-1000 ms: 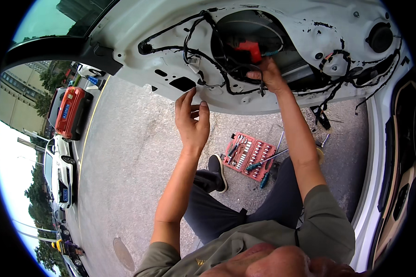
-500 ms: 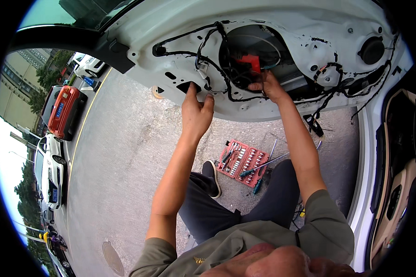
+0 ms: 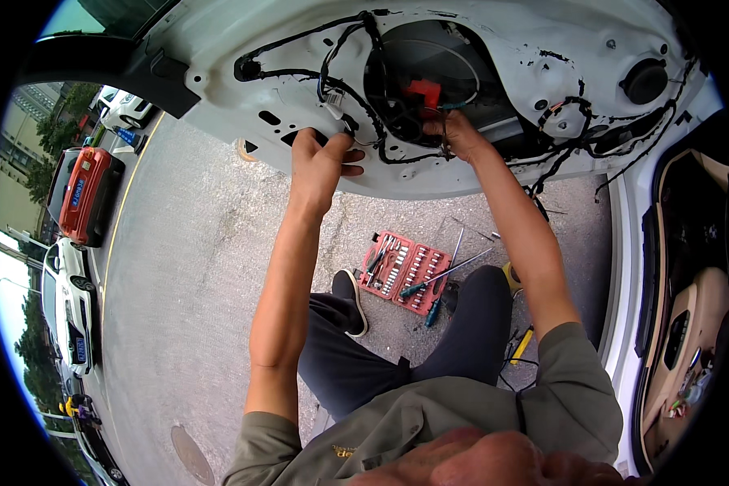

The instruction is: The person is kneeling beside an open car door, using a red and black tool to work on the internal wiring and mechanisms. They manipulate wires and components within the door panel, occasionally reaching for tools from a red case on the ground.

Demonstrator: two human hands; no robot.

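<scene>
In front of me is a white car door with its inner panel off and black wiring exposed. My left hand is at the small cutouts in the door's lower left. Its thumb and fingers are apart, one fingertip hidden at a cutout, beside a hanging white connector. My right hand reaches to the lower edge of the large opening, fingers closed around a thin dark wire; some fingertips are hidden. Just above it is a red part inside the opening.
An open red socket set lies on the pavement between my legs, with a long screwdriver across it. A yellow-handled tool lies by my right leg. The car's beige interior is at right; parked cars, one red, stand left.
The view has shifted, so the door sits slightly higher and further left. My left hand has turned, its thumb now near the wiring and its other fingers showing. My right hand stays at the large opening.
</scene>
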